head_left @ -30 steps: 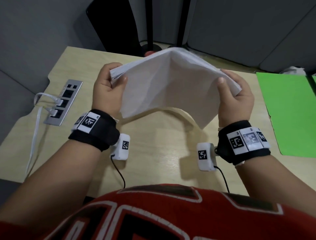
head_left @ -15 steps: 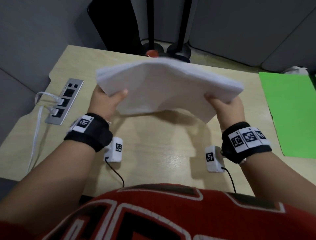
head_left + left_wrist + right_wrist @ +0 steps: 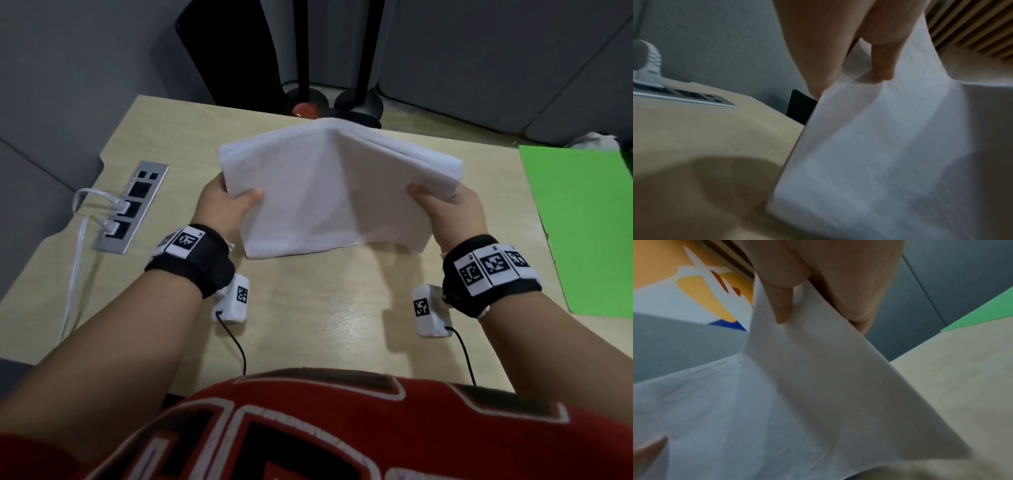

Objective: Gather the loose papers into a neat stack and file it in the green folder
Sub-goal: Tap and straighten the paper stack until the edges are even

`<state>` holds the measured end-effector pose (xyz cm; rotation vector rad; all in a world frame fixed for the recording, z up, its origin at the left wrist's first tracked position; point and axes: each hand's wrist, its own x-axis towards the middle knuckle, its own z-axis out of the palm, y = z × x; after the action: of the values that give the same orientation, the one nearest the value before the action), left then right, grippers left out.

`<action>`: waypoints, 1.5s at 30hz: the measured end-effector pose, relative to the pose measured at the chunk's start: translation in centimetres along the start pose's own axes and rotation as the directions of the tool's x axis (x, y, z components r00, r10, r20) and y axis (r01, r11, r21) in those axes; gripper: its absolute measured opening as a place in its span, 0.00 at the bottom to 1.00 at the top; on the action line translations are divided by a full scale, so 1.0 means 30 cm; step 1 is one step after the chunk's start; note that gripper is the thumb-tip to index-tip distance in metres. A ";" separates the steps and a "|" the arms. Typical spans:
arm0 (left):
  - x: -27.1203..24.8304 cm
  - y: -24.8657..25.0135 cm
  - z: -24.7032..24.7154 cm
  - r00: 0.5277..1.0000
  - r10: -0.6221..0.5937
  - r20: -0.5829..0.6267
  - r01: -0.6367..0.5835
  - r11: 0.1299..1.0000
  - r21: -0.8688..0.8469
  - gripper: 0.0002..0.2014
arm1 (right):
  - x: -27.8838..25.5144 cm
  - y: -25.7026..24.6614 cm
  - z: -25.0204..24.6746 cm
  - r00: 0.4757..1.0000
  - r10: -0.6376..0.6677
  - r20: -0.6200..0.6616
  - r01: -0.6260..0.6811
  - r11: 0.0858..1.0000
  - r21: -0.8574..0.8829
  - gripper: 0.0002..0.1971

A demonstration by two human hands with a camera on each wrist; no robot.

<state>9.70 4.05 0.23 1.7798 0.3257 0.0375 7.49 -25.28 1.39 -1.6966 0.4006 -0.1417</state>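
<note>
A stack of white papers (image 3: 329, 185) hangs over the middle of the wooden desk (image 3: 318, 308), bowed upward into a ridge. My left hand (image 3: 229, 205) grips its left edge, thumb on top. My right hand (image 3: 445, 205) grips the right edge the same way. In the left wrist view the fingers (image 3: 881, 61) pinch the sheets (image 3: 879, 154); in the right wrist view the thumb (image 3: 781, 303) presses the paper (image 3: 797, 394). The lower edge of the stack is close to the desk; whether it touches I cannot tell. The green folder (image 3: 579, 226) lies flat at the desk's right side, with a corner (image 3: 982, 316) showing in the right wrist view.
A silver power strip (image 3: 132, 209) with white cables plugged in is set into the desk's left side. Black stand bases (image 3: 359, 106) and a red object (image 3: 305, 110) sit behind the desk's far edge. Grey partition walls surround the desk.
The stack was held arched, then lifted and flattened half a second ago; now it has come back down toward the desk and bows into a ridge again. Both hands kept their grip.
</note>
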 end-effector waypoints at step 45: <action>-0.085 0.257 0.050 0.777 0.609 0.158 -0.628 0.736 0.254 0.13 | -0.073 -0.245 -0.002 0.805 -0.579 0.130 0.535 0.613 -0.581 0.09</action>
<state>9.08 0.50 7.67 2.1137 -0.3509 0.4306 6.78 -23.74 8.87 -2.4201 -0.0827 -0.5959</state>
